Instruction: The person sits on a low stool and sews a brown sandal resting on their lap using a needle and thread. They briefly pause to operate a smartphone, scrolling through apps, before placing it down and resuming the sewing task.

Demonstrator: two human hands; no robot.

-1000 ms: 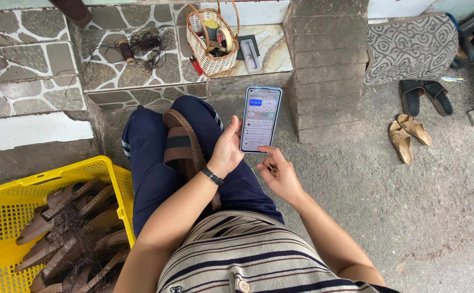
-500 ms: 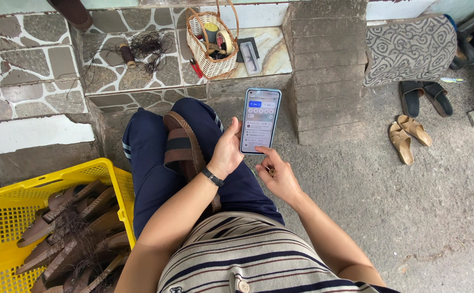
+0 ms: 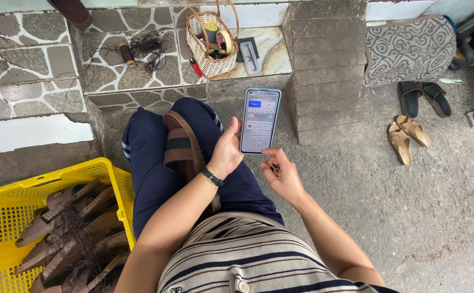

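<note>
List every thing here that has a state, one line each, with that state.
Phone: screen lit, upright in left hand.
Right hand: empty, just below the phone.
Brown sandal: lying on the lap.
Yellow crate: filled with sandals.
Wicker basket: upright, holding supplies.

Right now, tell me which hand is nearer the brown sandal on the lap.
Left. The left hand holds the phone right beside the brown sandal; the right hand hovers farther off, below the phone.

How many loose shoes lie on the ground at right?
4: a dark pair below the patterned cushion, and a tan pair just in front of them. More may lie beyond the frame edge.
</note>
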